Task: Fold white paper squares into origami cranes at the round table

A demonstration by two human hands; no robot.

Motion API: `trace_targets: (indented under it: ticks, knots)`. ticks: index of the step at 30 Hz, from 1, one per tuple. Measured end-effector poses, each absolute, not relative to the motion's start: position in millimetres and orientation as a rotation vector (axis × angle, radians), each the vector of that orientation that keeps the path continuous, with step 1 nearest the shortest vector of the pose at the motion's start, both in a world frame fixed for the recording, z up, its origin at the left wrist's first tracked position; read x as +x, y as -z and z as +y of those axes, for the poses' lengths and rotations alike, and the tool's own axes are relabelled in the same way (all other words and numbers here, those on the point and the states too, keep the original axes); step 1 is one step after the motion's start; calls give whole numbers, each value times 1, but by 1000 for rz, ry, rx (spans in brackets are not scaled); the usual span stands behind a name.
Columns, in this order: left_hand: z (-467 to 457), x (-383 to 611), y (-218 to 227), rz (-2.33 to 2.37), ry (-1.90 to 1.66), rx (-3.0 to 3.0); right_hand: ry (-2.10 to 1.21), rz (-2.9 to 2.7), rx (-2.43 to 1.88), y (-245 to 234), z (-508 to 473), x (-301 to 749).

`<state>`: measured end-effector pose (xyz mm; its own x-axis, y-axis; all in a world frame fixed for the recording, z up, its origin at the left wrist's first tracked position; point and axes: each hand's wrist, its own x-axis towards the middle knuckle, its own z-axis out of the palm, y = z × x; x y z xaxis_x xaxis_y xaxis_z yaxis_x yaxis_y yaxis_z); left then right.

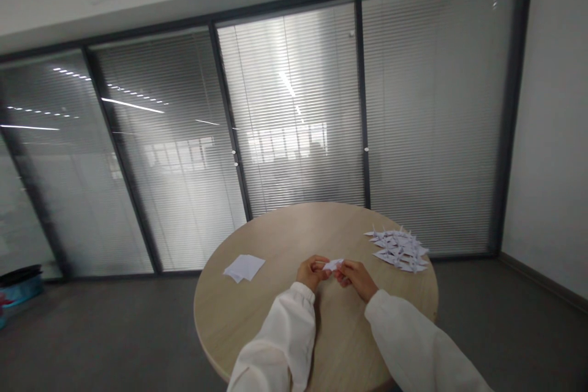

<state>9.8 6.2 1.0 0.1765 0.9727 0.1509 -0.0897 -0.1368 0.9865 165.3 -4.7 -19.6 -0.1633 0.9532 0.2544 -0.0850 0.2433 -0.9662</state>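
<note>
My left hand (311,271) and my right hand (357,277) meet over the middle of a round wooden table (257,312). Both pinch a small piece of white folded paper (333,264) between their fingertips, just above the tabletop. White sleeves cover both of my arms. To the left of my hands lies a small stack of flat white paper squares (245,267). To the right sits a pile of several folded white paper cranes (399,248).
A glass wall with closed blinds and dark frames (362,110) stands behind the table. Grey floor surrounds the table. A dark and blue bin (18,286) sits at the far left by the wall. A white wall (555,135) runs along the right.
</note>
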Motion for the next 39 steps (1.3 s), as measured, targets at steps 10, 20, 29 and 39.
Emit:
trace_targets:
  ticks: [10,20,29,39]
  knots:
    - [6,9,1,932,-1182,1391,-1114,-1425,-928,10,-13,165]
    - [7,11,6,1030,-1253,1467,-1036,-1457,-948,12,-10,167]
    - [3,9,0,1061,-1257,1444,-1098,-1456,-939,17,-6,167]
    - [6,6,3,1161,-1153,1501,-961,-1457,-912,11,-9,165]
